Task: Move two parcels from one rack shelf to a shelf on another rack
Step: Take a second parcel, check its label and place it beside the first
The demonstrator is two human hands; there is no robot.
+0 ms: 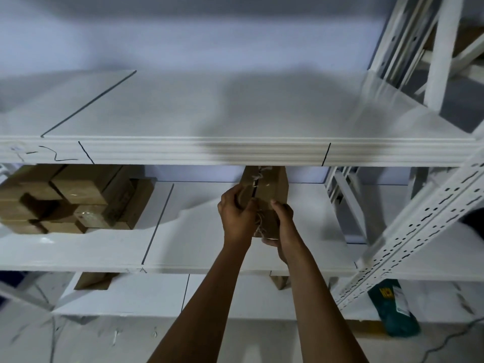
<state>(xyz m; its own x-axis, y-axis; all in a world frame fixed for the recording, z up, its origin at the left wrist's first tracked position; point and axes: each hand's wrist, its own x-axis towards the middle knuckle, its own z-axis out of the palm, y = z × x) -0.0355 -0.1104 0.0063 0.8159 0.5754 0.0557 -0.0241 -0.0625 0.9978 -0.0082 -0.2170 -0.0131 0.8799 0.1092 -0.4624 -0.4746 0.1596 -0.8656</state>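
Two brown cardboard parcels point(269, 188), pressed side by side and tied with pale string, are held over the middle shelf point(199, 247) of a white rack. Their far ends are hidden behind the front lip of the upper shelf point(209, 150). My left hand point(235, 213) grips the left side of the pair. My right hand point(281, 224) holds the right side and the near end from below. Whether the parcels touch the shelf surface I cannot tell.
A stack of several brown boxes point(78, 197) fills the left of the middle shelf. More boxes point(91, 280) sit on the shelf below. A perforated white upright point(419, 221) crosses at the right, with a green packet point(395, 307) lower down.
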